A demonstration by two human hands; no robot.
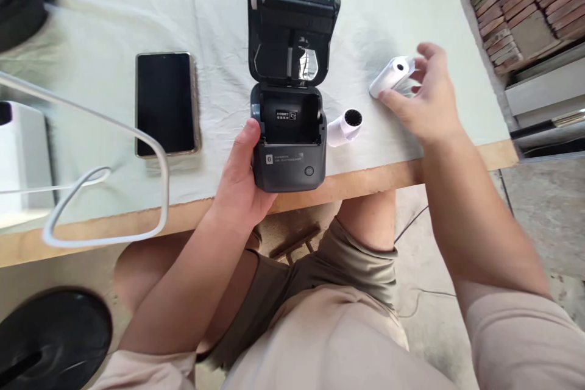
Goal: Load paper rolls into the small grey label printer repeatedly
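My left hand (242,177) grips a small dark grey label printer (289,166) from its left side and underneath. The printer's lid (292,30) stands raised, and its paper bay (292,116) shows no roll inside. Over to the right, my right hand (427,94) has its thumb and fingers around a white paper roll (389,78), with the thumb against its lower end. Some of those fingers are partly hidden behind the roll. A second white roll with a dark ribbed core (339,129) lies just right of the printer.
A tablet-like device with a black screen (164,103) lies on the pale tablecloth (219,24). A white cable (158,195) loops across the left, near a white box (25,158). The wooden table edge (379,178) runs in front of my lap. Stacked bricks (534,0) stand at far right.
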